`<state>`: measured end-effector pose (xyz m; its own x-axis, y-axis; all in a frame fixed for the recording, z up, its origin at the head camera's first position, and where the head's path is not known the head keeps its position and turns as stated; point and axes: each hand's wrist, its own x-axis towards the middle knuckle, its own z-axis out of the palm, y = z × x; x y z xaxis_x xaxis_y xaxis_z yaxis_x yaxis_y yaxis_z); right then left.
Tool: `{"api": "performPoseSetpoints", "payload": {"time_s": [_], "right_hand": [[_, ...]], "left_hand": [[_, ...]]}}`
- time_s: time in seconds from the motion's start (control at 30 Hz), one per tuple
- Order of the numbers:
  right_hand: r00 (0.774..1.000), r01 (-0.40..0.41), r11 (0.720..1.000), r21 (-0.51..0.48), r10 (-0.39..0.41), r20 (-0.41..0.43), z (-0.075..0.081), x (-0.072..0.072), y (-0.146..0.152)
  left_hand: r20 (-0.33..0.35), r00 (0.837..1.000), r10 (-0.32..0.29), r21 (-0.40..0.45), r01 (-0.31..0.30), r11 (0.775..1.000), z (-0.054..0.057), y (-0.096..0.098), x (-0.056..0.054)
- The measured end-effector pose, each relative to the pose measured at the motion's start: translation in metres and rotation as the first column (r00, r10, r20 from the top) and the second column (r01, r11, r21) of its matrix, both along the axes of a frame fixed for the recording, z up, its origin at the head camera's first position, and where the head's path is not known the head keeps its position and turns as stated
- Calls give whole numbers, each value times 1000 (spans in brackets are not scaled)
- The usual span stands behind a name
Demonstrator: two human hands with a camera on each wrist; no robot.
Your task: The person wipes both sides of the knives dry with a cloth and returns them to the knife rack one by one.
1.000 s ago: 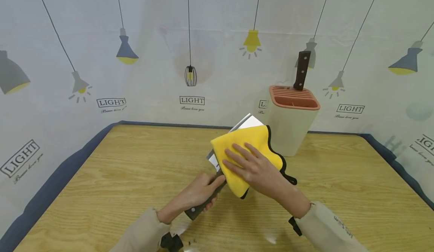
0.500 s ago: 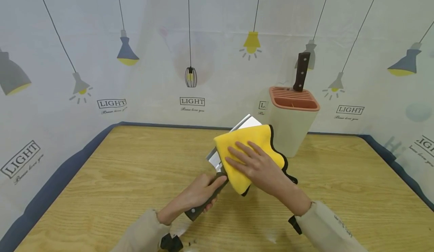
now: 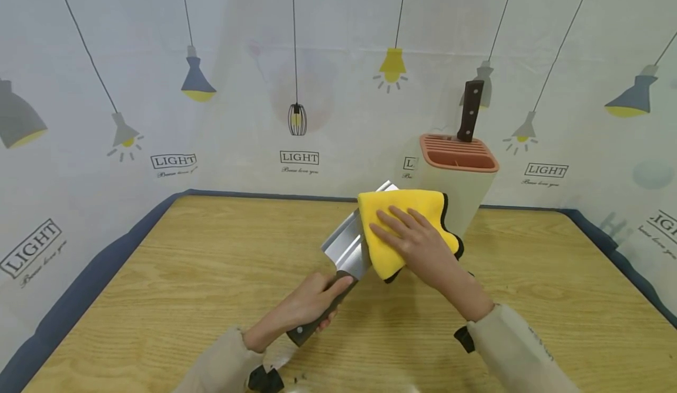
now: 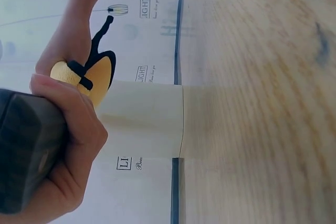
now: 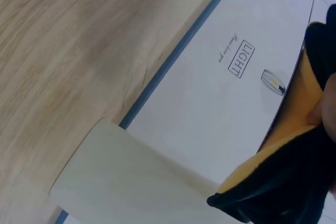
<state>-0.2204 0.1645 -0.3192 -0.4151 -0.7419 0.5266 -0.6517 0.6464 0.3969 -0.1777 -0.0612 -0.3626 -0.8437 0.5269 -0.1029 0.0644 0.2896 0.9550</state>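
Observation:
A cleaver is held up above the table, its broad blade (image 3: 346, 243) tilted toward the far right. My left hand (image 3: 312, 299) grips its dark handle (image 3: 304, 329), and the left wrist view shows the fingers curled round that handle (image 4: 26, 150). My right hand (image 3: 415, 243) holds a yellow cloth (image 3: 391, 205) with black edging against the blade, fingers spread over the upper face. The cloth covers the blade's right part; its far corner shows beyond. In the head view the right thumb is hidden. Dark cloth (image 5: 283, 182) hangs below the hand in the right wrist view.
Behind the cloth, close to the right hand, stands a pale knife holder (image 3: 460, 196) with an orange slotted top. A second knife's brown handle (image 3: 471, 111) sticks up from it. The wooden table (image 3: 211, 252) meets a lamp-printed backdrop (image 3: 344, 87).
My right hand and the yellow cloth have slid right and slightly up along the blade, uncovering more metal near the handle. My left hand and the cleaver have stayed nearly still.

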Motion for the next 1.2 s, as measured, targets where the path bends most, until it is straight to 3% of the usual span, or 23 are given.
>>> {"api": "performPoseSetpoints", "payload": {"time_s": [0.4, 0.73, 1.2], "right_hand": [[994, 92, 993, -79, -86, 67, -1, -10, 15], [978, 177, 969, -173, -154, 140, -1, -14, 21], [971, 232, 970, -73, -227, 71, 2, -12, 16]], "left_hand": [[-7, 1000, -8, -9, 8, 1000, -2, -1, 1], [-27, 999, -39, -34, 38, 999, -1, -2, 4], [-14, 999, -49, -38, 48, 998, -2, -4, 2]]}}
